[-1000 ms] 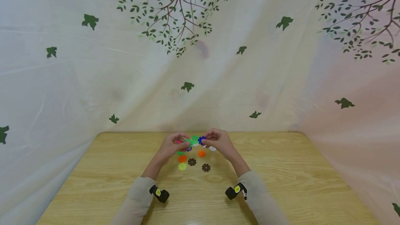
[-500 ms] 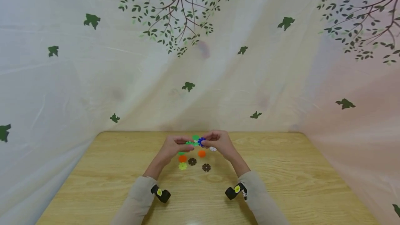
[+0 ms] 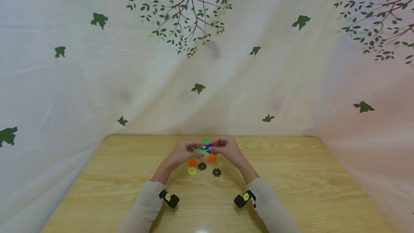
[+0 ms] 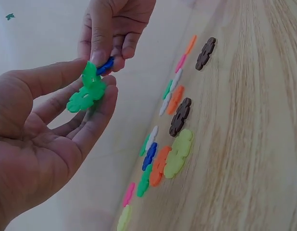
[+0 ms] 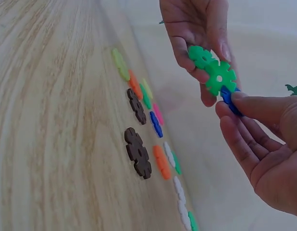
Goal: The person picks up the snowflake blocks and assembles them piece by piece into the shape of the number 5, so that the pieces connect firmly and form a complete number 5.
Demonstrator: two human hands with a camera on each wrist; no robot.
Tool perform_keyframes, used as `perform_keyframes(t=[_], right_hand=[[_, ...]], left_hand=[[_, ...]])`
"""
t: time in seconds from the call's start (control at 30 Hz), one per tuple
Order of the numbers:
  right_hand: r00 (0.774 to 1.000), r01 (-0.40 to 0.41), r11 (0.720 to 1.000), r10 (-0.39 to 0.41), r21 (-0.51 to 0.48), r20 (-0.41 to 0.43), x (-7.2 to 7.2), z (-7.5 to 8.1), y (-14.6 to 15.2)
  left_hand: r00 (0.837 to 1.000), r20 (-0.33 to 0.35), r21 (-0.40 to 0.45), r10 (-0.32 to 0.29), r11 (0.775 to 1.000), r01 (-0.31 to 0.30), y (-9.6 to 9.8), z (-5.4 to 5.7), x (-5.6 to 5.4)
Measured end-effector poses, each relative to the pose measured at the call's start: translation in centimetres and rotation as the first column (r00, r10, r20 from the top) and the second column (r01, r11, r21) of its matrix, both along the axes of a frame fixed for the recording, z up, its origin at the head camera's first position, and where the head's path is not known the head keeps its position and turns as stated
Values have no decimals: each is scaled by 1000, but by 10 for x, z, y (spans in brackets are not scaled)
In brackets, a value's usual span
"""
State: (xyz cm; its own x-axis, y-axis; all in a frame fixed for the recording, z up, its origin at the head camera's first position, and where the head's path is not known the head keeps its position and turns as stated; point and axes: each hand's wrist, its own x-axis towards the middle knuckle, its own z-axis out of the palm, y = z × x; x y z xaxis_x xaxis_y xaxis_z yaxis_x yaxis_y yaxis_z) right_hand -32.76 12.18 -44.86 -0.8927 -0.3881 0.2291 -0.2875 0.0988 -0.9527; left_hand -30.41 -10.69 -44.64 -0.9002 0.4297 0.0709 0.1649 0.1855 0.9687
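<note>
Two joined green snowflake discs [image 5: 219, 78], notched plastic pieces, are raised above the table between both hands. My left hand [image 3: 180, 154] holds them between its thumb and fingers. A blue snowflake disc [image 5: 230, 100] meets the edge of one green disc, set at an angle to it. My right hand [image 3: 228, 150] pinches this blue disc between thumb and fingertips. In the left wrist view the blue disc [image 4: 105, 65] is partly covered by the right fingers, and the green discs [image 4: 86, 96] lie across the left fingertips.
Loose snowflake discs lie on the wooden table [image 3: 291, 179] below the hands: brown ones [image 3: 216, 172], orange ones [image 3: 211, 158], a yellow-green one [image 3: 192, 170], plus white, pink, green and blue ones. A pale leaf-printed curtain [image 3: 155, 92] hangs behind the table's far edge.
My left hand has moved right, bringing the green discs up against the blue disc. The right hand keeps its pinch on the blue disc. The head view has shifted slightly.
</note>
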Motion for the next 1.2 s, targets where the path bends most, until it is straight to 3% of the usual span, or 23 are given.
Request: perform_keyframes(t=[0.07, 0.17, 0.3, 0.37, 0.43, 0.6, 0.7, 0.77, 0.9, 0.97, 1.1, 1.2], right_hand=[[1000, -15, 999, 15, 30, -6, 0, 1, 0], [999, -32, 998, 31, 63, 14, 1, 4, 1], [998, -56, 988, 49, 147, 47, 0, 11, 6], [995, -98, 967, 88, 233, 51, -1, 14, 9], [987, -162, 926, 156, 342, 43, -1, 16, 13], [933, -320, 778, 357, 540, 39, -1, 14, 18], [915, -346, 727, 402, 593, 41, 2, 10, 20], [912, -342, 709, 409, 616, 36, 4, 6, 20], [911, -325, 696, 411, 640, 16, 6, -2, 21], [914, -322, 707, 405, 629, 12, 6, -5, 21], [921, -313, 742, 390, 593, -2, 5, -7, 23], [943, -243, 797, 327, 553, -56, 2, -6, 24]], left_hand=[[998, -1, -17, -57, 998, 57, -1, 0, -1], [995, 11, -28, -95, 995, 95, -3, 1, -2], [997, 44, -14, -64, 998, 64, -5, 5, -2], [998, 59, -10, -35, 999, 36, -7, 7, -2], [998, 67, -4, -9, 1000, 9, -9, 9, -2], [998, 70, 5, 8, 1000, -9, -13, 10, -2], [997, 73, 11, 17, 1000, -18, -14, 9, -3], [997, 77, 10, 22, 1000, -23, -15, 8, -3], [996, 87, 17, 20, 1000, -22, -16, 6, -4], [996, 88, 20, 21, 1000, -23, -16, 5, -4], [997, 82, 20, 17, 1000, -19, -16, 5, -4], [997, 78, 28, 5, 1000, -8, -16, 5, -4]])
